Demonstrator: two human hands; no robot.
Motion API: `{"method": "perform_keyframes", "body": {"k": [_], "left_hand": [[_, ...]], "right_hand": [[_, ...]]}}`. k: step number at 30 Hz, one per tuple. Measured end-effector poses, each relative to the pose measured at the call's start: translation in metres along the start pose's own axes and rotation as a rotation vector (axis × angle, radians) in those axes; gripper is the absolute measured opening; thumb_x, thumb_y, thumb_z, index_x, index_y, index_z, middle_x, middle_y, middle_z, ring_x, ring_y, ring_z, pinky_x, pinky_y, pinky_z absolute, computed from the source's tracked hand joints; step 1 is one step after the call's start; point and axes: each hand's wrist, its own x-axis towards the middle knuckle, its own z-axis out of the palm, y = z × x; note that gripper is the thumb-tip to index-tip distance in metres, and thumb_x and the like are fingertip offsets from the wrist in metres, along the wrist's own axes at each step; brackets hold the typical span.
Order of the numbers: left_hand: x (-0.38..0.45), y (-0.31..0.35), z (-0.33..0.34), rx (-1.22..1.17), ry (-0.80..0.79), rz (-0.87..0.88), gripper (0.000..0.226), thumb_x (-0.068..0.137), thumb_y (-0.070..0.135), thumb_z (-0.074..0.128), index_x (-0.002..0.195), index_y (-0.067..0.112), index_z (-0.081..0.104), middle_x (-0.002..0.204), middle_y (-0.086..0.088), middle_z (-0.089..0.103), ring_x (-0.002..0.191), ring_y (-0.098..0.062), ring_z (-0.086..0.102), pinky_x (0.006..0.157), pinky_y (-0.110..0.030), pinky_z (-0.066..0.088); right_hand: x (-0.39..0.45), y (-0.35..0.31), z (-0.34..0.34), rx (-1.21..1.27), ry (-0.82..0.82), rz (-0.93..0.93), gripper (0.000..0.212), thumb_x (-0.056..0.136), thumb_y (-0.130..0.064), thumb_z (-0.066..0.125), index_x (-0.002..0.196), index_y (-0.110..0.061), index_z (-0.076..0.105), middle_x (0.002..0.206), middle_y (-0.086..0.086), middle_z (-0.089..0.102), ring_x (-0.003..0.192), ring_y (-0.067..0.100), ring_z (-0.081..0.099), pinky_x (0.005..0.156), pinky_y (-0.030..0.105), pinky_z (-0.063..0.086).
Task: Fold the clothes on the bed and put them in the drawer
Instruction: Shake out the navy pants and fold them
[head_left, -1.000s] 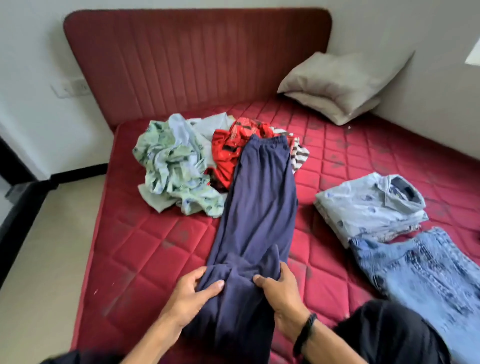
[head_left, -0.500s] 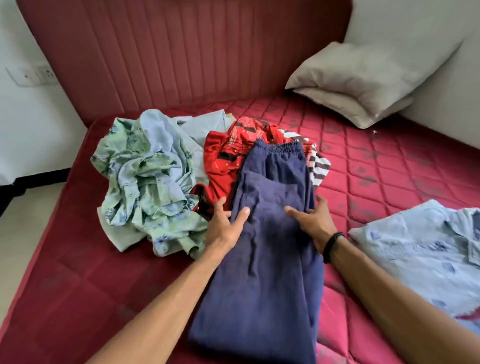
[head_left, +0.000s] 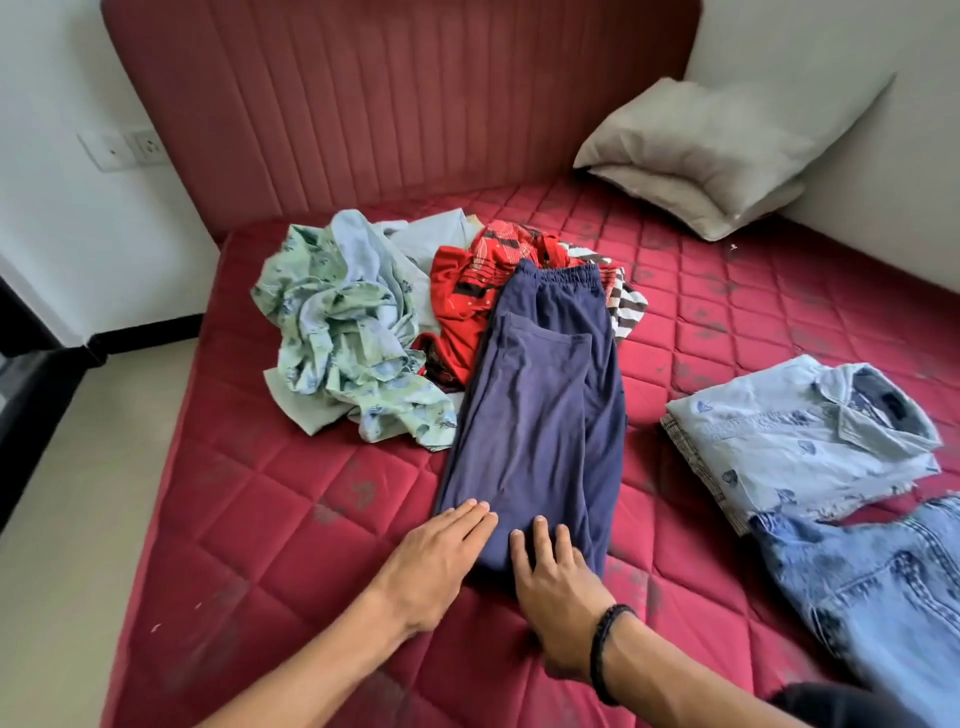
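**Both hands flat on the blue pants**

The soft navy blue pants (head_left: 540, 410) lie long and folded in half in the middle of the frame, on the red quilted mattress (head_left: 260, 519). Left hand (head_left: 434, 561) w/ straight fingers rests on the near left edge of the pants. Right hand (head_left: 553, 582), black wristband on, lies flat on the near end too. Top end of the pants sits on the messy pile: green flowery shirt (head_left: 343, 343) & red shirt (head_left: 467, 301). Right side of frame: folded light blue shirt (head_left: 789, 441) & pale blue jeans (head_left: 883, 587).
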Motion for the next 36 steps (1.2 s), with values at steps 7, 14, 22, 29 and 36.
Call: {"method": "perform_keyframes", "body": {"k": [7, 14, 22, 29, 36], "left_hand": [[-0.027, 0.028, -0.054, 0.009, -0.172, -0.119, 0.060, 0.084, -0.001, 0.062, 0.141, 0.015, 0.058, 0.138, -0.007, 0.063, 0.127, -0.029, 0.061, 0.107, -0.039, 0.048], [-0.133, 0.084, -0.106, -0.057, -0.617, -0.055, 0.059, 0.086, -0.001, 0.053, 0.140, 0.022, 0.061, 0.127, -0.014, 0.068, 0.119, -0.034, 0.062, 0.101, -0.039, 0.050], [-0.100, 0.035, -0.118, -0.505, -0.392, -0.226, 0.034, 0.095, 0.045, 0.068, 0.119, 0.021, 0.072, 0.111, 0.006, 0.074, 0.101, -0.006, 0.065, 0.088, -0.021, 0.049], [0.044, -0.031, -0.063, -0.357, 0.063, -0.381, 0.055, 0.089, 0.044, 0.075, 0.137, 0.019, 0.062, 0.135, -0.003, 0.065, 0.128, -0.027, 0.056, 0.110, -0.034, 0.037], [0.103, -0.060, -0.062, -0.110, -0.091, -0.225, 0.043, 0.084, 0.042, 0.078, 0.124, 0.027, 0.070, 0.118, -0.002, 0.070, 0.115, -0.027, 0.060, 0.094, -0.040, 0.047]], "right_hand": [[-0.052, -0.025, -0.034, 0.037, 0.161, -0.028, 0.032, 0.099, -0.003, 0.044, 0.122, -0.006, 0.066, 0.118, 0.017, 0.068, 0.112, 0.040, 0.066, 0.085, 0.044, 0.053], [-0.130, -0.086, -0.044, 0.116, -0.232, -0.362, 0.035, 0.093, -0.012, 0.063, 0.127, -0.003, 0.064, 0.123, 0.022, 0.066, 0.115, 0.040, 0.064, 0.091, 0.043, 0.053], [-0.054, -0.020, -0.045, 0.699, 0.078, -0.209, 0.025, 0.092, -0.032, 0.074, 0.114, -0.022, 0.072, 0.106, 0.003, 0.078, 0.078, 0.002, 0.068, 0.081, 0.025, 0.057], [0.060, 0.065, -0.050, 0.641, 0.410, 0.000, 0.048, 0.078, -0.019, 0.081, 0.124, -0.012, 0.069, 0.117, 0.008, 0.074, 0.108, 0.028, 0.070, 0.097, 0.038, 0.052], [0.106, 0.094, -0.051, 0.571, 0.202, -0.059, 0.019, 0.079, -0.030, 0.085, 0.081, -0.024, 0.068, 0.072, -0.006, 0.062, 0.068, 0.016, 0.061, 0.058, 0.021, 0.040]]}}
